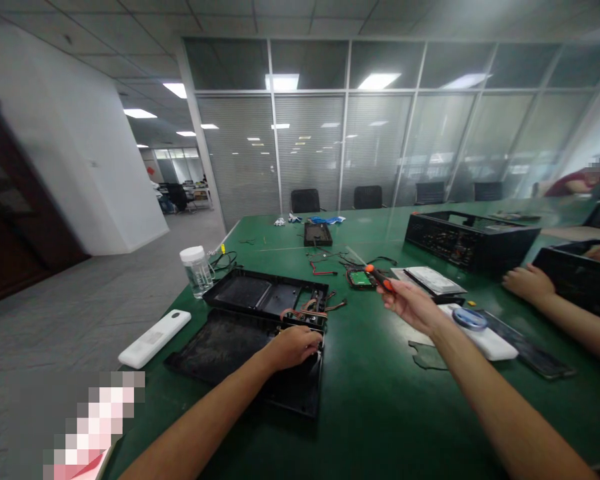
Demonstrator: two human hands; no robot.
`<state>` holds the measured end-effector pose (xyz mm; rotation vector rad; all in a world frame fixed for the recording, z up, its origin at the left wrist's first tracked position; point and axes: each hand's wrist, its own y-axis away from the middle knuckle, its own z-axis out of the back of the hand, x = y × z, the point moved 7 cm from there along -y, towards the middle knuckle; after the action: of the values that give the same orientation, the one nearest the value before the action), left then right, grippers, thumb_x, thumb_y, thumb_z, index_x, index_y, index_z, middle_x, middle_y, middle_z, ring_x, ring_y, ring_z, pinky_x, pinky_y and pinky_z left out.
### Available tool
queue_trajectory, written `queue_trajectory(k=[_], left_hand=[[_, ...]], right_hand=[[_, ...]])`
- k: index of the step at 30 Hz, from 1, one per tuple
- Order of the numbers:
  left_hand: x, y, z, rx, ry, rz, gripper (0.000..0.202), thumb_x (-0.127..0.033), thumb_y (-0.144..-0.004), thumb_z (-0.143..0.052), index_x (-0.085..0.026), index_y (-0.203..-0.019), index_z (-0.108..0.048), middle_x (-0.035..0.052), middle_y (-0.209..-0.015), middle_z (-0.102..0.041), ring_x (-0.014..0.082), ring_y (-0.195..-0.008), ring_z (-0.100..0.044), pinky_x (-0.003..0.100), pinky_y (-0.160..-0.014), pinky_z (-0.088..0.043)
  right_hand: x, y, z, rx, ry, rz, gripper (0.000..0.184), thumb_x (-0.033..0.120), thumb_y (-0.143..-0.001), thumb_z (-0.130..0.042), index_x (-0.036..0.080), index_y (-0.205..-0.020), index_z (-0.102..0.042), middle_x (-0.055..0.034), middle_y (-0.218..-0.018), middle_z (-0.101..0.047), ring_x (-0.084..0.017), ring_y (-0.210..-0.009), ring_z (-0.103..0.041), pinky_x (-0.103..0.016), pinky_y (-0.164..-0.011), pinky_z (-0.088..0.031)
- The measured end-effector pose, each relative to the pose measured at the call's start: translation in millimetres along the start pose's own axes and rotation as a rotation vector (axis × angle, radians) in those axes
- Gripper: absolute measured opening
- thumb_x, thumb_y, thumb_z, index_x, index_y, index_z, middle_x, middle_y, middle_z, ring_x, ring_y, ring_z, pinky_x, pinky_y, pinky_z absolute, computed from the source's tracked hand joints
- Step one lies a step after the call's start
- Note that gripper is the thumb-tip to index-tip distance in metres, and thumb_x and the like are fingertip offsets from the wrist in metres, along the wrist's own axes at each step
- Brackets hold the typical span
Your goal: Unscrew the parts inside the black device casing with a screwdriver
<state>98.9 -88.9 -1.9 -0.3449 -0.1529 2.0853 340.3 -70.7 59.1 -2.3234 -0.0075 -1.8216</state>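
My right hand (411, 305) is closed round the handle of a screwdriver (377, 275) with an orange and black grip, its thin shaft pointing up and away to the left. Under it lies a green circuit board (360, 279) in a dark frame. My left hand (294, 347) has its fingers curled together at the right side of a flat black casing panel (215, 350); what they pinch, if anything, is hidden. Just behind, a shallow black casing tray (253, 293) lies open, with striped ribbon wires (305, 311) at its right end.
A clear jar (196, 273) with a white lid and a white power strip-like block (155, 339) line the left edge. On the right sit a white device with a round blue lens (470, 320), a flat metal drive (435, 280) and a black computer case (470, 240). A co-worker's hand (530, 285) rests nearby.
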Motion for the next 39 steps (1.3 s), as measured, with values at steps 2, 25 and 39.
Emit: queue_trajectory(k=[2,25,39], left_hand=[[-1.7,1.0,-3.3,0.053,-0.001,-0.043,0.013,-0.019,-0.084,-0.05,-0.019,-0.092,-0.06,0.0029,-0.082,-0.059,0.0141,-0.078,-0.055,0.022,-0.071,-0.04],[128.2,13.6,37.8,0.326,-0.308,0.329,0.023,-0.028,-0.066,-0.066,-0.018,-0.087,-0.064,0.0032,-0.088,-0.064,0.0189,-0.082,-0.059,0.024,-0.069,-0.045],[19.8,26.3,123.8,0.124,-0.364,-0.013,0.017,-0.031,-0.082,-0.056,-0.016,-0.087,-0.058,0.0047,-0.085,-0.059,0.0179,-0.082,-0.055,0.025,-0.073,-0.04]], right_hand=[[-25.1,19.9,4.8,-0.06,-0.178,-0.028,0.026,0.029,-0.071,-0.063,0.021,-0.095,-0.055,-0.0034,-0.094,-0.059,-0.011,-0.069,-0.055,-0.026,-0.069,-0.047],[-96.3,164.4,-160.1,0.343,1.523,0.486,0.018,0.018,-0.077,-0.056,0.021,-0.093,-0.049,-0.0016,-0.086,-0.061,-0.016,-0.069,-0.06,-0.024,-0.054,-0.04],[-98.1,93.3,-140.9,0.303,1.717,0.423,0.011,0.02,-0.086,-0.046,0.019,-0.094,-0.053,-0.0048,-0.082,-0.062,-0.015,-0.068,-0.059,-0.024,-0.057,-0.039]])
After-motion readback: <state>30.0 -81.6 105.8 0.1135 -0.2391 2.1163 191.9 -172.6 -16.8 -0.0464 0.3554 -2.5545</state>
